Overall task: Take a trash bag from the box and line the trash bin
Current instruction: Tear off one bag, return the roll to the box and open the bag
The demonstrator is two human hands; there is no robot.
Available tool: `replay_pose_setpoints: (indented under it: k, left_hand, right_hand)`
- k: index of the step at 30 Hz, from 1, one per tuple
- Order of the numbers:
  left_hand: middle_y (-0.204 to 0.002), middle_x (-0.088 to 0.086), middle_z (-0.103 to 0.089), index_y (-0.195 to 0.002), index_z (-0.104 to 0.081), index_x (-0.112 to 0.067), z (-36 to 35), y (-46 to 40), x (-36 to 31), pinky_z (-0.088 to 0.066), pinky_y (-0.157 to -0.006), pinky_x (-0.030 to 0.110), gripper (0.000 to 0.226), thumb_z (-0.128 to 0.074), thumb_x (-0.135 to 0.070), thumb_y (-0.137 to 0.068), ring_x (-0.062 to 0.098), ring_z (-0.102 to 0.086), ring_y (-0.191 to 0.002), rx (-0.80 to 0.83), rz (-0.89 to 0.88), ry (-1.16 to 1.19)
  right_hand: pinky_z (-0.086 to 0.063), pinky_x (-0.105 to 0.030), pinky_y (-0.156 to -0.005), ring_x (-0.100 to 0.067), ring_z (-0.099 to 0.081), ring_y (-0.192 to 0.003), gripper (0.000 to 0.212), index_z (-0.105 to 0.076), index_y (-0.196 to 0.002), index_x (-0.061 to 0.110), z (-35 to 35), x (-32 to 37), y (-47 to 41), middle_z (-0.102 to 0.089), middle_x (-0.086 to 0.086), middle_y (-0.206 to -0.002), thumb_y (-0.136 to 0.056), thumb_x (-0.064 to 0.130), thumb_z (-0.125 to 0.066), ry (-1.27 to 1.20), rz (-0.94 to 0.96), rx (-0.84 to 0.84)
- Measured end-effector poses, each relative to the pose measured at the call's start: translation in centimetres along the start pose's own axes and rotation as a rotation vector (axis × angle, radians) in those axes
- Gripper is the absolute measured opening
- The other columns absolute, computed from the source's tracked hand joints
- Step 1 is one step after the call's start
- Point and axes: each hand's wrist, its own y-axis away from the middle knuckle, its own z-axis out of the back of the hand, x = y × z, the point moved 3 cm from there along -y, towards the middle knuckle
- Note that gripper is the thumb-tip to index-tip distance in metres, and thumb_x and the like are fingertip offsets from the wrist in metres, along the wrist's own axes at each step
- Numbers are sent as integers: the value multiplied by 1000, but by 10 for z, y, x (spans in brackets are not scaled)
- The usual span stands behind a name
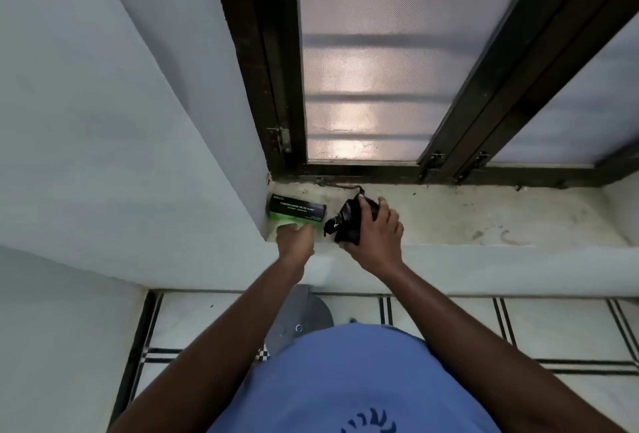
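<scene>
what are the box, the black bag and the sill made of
Box: looks like printed cardboard, matte, with flat faces, crisp edges and white lettering on black and green. Bag, held in the right hand: thin plastic film, likely, since it crumples into glossy black folds. Sill: seemingly painted cement or plaster, dull off-white, stained and scuffed. The left hand rests on the box.

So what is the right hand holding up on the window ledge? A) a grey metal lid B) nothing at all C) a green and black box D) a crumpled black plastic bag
D: the right hand has its fingers curled round the crumpled black plastic bag, while the green and black box lies on the ledge by the left hand.
</scene>
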Motion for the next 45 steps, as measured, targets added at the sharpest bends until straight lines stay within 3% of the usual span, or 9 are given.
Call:
replay_pose_setpoints:
  k: [2,12,16,19,25,28,31,37,45]
  left_hand:
    - [-101,5,-67,-104,-68,-9,-6,10,1,-59,-79,41,10,-66,-18,-101,26,-66,-88,109,11,-50]
    - [-119,-3,-78,-130,-73,-18,-19,28,14,-60,-80,35,41,-77,-46,-100,23,-78,-106,426,-1,-179]
    - [-98,0,-81,-114,-83,-13,-11,33,22,-50,-64,27,40,-83,-48,-94,14,-66,-67,406,-26,-77]
    - [-93,9,-78,-106,-81,-7,-3,37,28,-47,-66,32,35,-84,-40,-95,17,-58,-63,343,-11,18]
    - [-92,17,-81,-103,-81,-1,2,65,25,-59,-75,34,34,-75,-34,-103,26,-75,-82,289,-57,157]
    - [-90,18,-80,-109,-78,8,14,79,18,-62,-70,32,40,-74,-31,-104,27,-75,-78,236,-60,222]
    - [-80,14,-76,-112,-76,9,33,86,12,-52,-50,25,46,-78,-36,-101,19,-66,-56,149,-78,178]
    - [-62,0,-65,-92,-70,-6,92,106,1,-33,-37,19,41,-83,-45,-95,7,-47,-40,121,-137,63]
    - [-84,1,-60,-101,-76,-10,187,113,17,-41,-53,25,45,-83,-53,-92,16,-51,-64,199,-198,-110]
  right_hand:
    - [-42,-57,-118,-43,-41,-146,111,-17,-176,26,-5,-7,1,-32,-20,-168,-91,48,-85,44,-37,48]
    - [-66,-50,-89,-33,-77,-106,42,-65,-135,9,4,-18,10,-78,-10,-113,-98,20,-82,-640,-247,230]
    - [-67,-42,-78,-34,-78,-94,21,-79,-108,1,13,-19,24,-81,-18,-98,-104,22,-79,-1153,-393,411]
    - [-64,-30,-67,-25,-81,-88,32,-81,-109,2,23,-19,32,-85,-17,-102,-105,34,-78,-1240,-414,439]
    - [-63,-38,-86,-21,-81,-97,62,-77,-126,6,27,-5,46,-85,-5,-109,-97,62,-78,-1143,-296,550]
    - [-64,-38,-99,-18,-80,-114,111,-56,-151,19,34,8,65,-76,-3,-136,-63,69,-100,-1106,-133,753]
    - [-60,-32,-102,-10,-71,-118,127,-23,-164,36,40,23,87,-54,4,-146,-68,47,-106,-837,46,634]
    - [-64,-48,-94,-14,-77,-103,29,-82,-116,27,37,48,126,-81,9,-113,-93,10,-79,-718,201,147]
    - [-62,-38,-72,-28,-75,-73,12,-86,-103,9,48,89,201,-81,-17,-82,-101,20,-84,-916,221,524]
